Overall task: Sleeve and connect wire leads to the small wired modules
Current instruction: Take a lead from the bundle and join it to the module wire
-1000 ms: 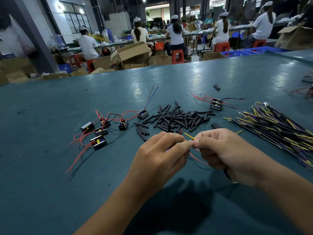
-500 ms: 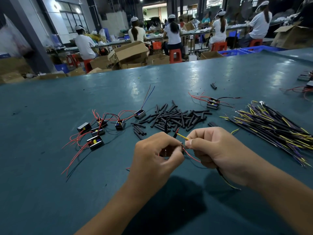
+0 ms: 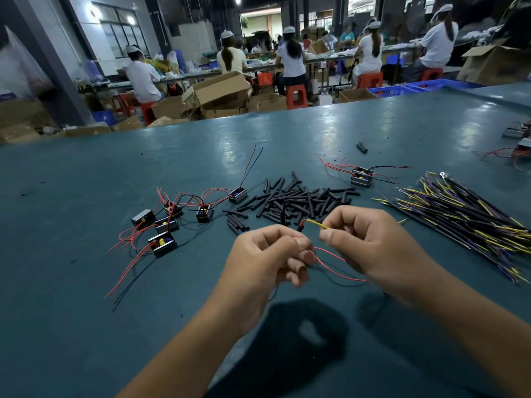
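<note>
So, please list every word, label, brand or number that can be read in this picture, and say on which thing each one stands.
No text can be read anywhere in the picture.
Small modules: yellow and blue parts show, but no readable marking.
Cardboard boxes: no print to be seen.
Black sleeves and wire bundle: no print to be seen.

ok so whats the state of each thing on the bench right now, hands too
left hand: fingers curled, pinching a red wire
right hand: pinching the yellow lead
yellow lead: held off the table, tip free
red wire: looped between the hands
black sleeve pieces: loose heap on the table
wired modules: lying loose, far left
lone module: apart, behind the heap
yellow and black lead bundle: lying fanned out, right
</note>
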Tool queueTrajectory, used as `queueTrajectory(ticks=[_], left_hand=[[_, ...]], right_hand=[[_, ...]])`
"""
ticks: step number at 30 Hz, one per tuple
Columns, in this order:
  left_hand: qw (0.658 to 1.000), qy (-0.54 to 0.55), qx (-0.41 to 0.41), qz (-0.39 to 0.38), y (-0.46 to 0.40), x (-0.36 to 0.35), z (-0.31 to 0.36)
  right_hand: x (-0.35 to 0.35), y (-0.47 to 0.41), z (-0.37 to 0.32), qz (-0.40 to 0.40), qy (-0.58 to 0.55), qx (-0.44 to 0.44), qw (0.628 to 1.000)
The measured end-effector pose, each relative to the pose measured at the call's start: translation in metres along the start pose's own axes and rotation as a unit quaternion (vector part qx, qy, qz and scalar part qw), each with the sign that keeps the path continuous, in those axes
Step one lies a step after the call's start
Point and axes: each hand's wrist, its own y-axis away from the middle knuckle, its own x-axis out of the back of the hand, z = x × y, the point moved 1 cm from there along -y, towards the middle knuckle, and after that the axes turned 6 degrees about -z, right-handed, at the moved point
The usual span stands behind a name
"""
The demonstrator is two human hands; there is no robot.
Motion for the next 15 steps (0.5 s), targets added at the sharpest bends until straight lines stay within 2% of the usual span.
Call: queueTrajectory(ticks=[1,2,4,5,6,8,11,15], left_hand=[[0.993,-0.085,-0.075,0.027,0.001,0.002,-0.001],[0.968,-0.192,-0.153,0.051,0.002,0.005,-0.002],[0.867,-0.392,-0.300,0.067,0.004,0.009,-0.004],[0.814,-0.456,-0.353,0.064,0.004,0.009,-0.006],[0.773,-0.499,-0.386,0.063,0.003,0.008,-0.008],[0.717,-0.553,-0.419,0.073,0.001,0.006,-0.011],[0.671,-0.594,-0.436,0.084,0.000,0.007,-0.012],[0.633,-0.625,-0.449,0.085,-0.002,0.008,-0.011]], right_hand=[[0.000,-0.001,0.001,0.012,-0.032,-0.037,0.999],[0.000,-0.002,0.002,0.018,-0.062,-0.070,0.995],[0.000,-0.002,0.001,0.012,-0.102,-0.116,0.988],[-0.001,-0.003,0.001,0.004,-0.115,-0.133,0.984],[-0.001,-0.002,0.001,-0.006,-0.125,-0.148,0.981],[-0.001,-0.002,0.000,-0.028,-0.142,-0.171,0.975],[-0.001,-0.002,0.000,-0.048,-0.153,-0.196,0.967],[0.000,-0.002,-0.002,-0.057,-0.165,-0.208,0.962]])
